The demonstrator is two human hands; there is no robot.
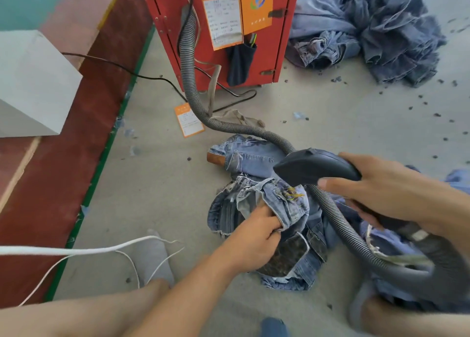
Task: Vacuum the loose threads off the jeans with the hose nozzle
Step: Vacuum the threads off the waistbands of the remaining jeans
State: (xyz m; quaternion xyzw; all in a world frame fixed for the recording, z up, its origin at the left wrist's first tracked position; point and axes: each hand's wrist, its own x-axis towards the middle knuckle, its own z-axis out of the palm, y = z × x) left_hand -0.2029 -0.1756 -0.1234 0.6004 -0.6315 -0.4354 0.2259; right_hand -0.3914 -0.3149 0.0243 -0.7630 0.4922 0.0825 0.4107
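A crumpled pair of blue jeans (256,163) lies on the grey floor in front of me. My left hand (254,235) grips a bunched fold of the denim, where yellow loose threads (292,193) show. My right hand (386,191) holds the dark hose nozzle (312,167), whose tip hovers just above that fold. The ribbed grey hose (193,89) runs from the nozzle back to the red machine and also loops down under my right hand.
A red vacuum cabinet (221,18) with orange labels stands at the back. A heap of jeans (368,28) lies at the back right. Dark lint specks dot the floor on the right. A white box (33,82) and a white cord (76,250) are on the left.
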